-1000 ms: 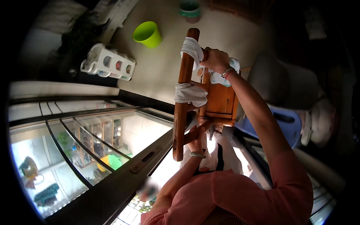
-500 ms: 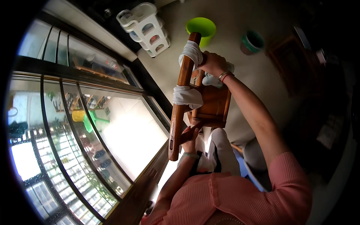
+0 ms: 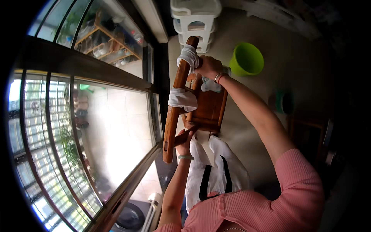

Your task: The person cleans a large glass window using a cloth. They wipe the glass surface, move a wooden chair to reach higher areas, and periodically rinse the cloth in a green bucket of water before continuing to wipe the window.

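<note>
I hold a reddish-brown wooden chair (image 3: 209, 111) in front of me, its long bar (image 3: 170, 127) slanting on the left. One white cloth (image 3: 188, 57) is wrapped round the upper part of the bar and another white cloth (image 3: 181, 99) lower down. My right hand (image 3: 210, 68) is closed at the upper part, beside the first cloth; its fingertips are partly hidden. Below, my left hand (image 3: 184, 142) grips a wooden crosspiece joined to the bar. A pale grey-blue cloth-like item (image 3: 211, 86) lies against the flat panel under my right wrist.
A dark-framed glass door (image 3: 154, 116) runs close along my left, with bright tiled floor beyond. Ahead stands a white plastic shelf unit (image 3: 196, 17). A lime-green bucket (image 3: 247, 58) is at the right front, and a dark green bin (image 3: 285, 102) stands further right.
My view has turned left, so the shelf unit and green bucket sit further right. Both hands keep their grip, and the chair stays in front of me, slightly further left in view.
</note>
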`<state>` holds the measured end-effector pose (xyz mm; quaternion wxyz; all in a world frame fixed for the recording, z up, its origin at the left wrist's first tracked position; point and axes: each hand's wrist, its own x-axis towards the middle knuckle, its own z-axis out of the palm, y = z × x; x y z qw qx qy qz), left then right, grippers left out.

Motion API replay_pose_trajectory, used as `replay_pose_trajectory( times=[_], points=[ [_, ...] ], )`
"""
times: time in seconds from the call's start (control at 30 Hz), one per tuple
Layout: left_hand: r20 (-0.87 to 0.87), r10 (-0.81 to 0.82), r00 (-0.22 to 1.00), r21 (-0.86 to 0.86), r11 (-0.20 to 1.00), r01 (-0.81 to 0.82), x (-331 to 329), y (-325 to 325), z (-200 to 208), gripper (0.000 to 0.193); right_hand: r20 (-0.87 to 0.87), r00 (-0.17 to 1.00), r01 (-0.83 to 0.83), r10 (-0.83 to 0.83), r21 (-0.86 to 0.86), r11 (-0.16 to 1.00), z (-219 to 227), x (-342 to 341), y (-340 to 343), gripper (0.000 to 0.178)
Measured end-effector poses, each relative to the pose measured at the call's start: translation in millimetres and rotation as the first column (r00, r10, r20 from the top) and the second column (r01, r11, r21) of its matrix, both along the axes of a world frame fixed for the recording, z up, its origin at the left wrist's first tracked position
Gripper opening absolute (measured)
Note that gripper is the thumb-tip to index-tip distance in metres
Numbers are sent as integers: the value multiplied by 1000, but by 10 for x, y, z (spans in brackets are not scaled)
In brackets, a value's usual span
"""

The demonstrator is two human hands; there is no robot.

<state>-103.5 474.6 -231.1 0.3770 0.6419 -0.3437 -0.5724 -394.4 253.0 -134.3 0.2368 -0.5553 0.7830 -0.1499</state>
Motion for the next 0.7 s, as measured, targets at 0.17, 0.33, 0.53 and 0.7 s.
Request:
replay_pose_trajectory(
  times=[0.17,0.33,0.53,0.7],
  points=[
    [24,47,999,38,998,-48,8,-441,-165,55,-7,995,-98,98,56,994,-281,141,-670,47],
    [41,62,997,64,996,-65,90,-749,-214,57,-1,996,-91,91,93,992,-502,288,-1053,43],
    [-34,40,999,166,985,-33,325,-998,-206,58,-43,992,-109,119,191,975,-391,462,-1340,46],
    [19,-8,1000,186,982,4,441,-1315,-147,60,-56,985,-143,161,242,960,-444,496,-1644,44]
  ],
)
